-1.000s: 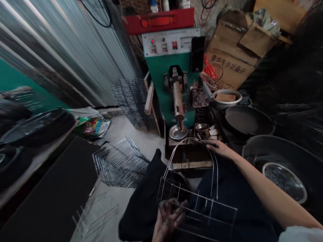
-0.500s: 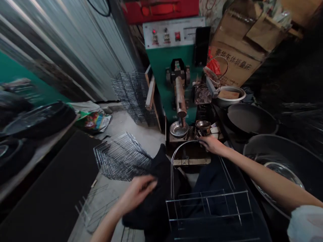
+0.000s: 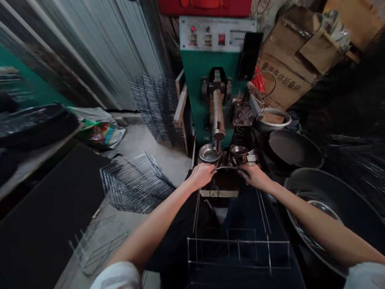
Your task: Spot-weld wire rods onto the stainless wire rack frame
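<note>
The person holds a wire rack (image 3: pixel 237 241) with both hands. The left hand (image 3: pixel 202 175) and the right hand (image 3: pixel 254 176) each grip the bent top of the rack, one on each side, with fingers curled tight round the wire. The bent top sits just in front of the welder (image 3: pixel 217 116), right by its metal tip and the small dish (image 3: pixel 208 152) under it. The square end of the rack lies over the person's lap, so the long wires run back toward the body. Two hands on the curve look like the way to keep it steady.

Room is tight on the right: a big bowl (image 3: pixel 319 200) and a dark pan (image 3: pixel 293 148) sit close by. On the left, the floor (image 3: pixel 150 144) is more open, with a pile of racks (image 3: pixel 135 184) just beside the left arm.
</note>
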The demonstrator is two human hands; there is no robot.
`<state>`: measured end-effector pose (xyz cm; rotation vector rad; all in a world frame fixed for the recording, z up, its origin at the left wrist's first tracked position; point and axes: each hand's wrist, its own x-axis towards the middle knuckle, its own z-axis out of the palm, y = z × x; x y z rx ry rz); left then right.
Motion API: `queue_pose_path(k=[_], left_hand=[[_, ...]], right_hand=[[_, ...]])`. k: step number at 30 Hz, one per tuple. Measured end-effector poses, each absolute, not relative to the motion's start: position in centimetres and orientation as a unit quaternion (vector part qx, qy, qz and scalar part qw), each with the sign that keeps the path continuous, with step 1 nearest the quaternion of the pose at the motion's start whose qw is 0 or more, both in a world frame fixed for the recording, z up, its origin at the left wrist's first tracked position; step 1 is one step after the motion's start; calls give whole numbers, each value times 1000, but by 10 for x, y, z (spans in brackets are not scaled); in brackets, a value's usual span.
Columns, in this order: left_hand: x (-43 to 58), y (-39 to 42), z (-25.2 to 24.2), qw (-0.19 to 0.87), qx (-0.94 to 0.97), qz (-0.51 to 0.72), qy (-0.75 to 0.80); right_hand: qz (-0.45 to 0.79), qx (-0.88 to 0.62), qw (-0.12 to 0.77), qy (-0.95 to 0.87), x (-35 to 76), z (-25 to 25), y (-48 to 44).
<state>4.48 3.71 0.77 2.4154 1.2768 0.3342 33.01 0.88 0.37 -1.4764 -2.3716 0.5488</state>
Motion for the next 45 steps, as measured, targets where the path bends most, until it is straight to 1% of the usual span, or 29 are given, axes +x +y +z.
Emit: queue_pose_path(k=[3,10,14,24,36,45], left_hand=[[41,39,5,197,870,125,435],[37,42,-1,194,879,170,400],[30,52,0,189,882,195,385],[12,72,14,151,893,221,363],[9,88,22,151,886,260,352],[7,93,21,154,882,263,360]], right_hand=[[162,-528,116,-826,327,2,7],[70,-561,-30,-825,312,17,6],[59,-556,-70,-826,305,30,15],[55,-544,-63,-835,289,48,45],[16,-530,-54,-846,288,54,64],[33,-522,-39,-851,285,53,73]])
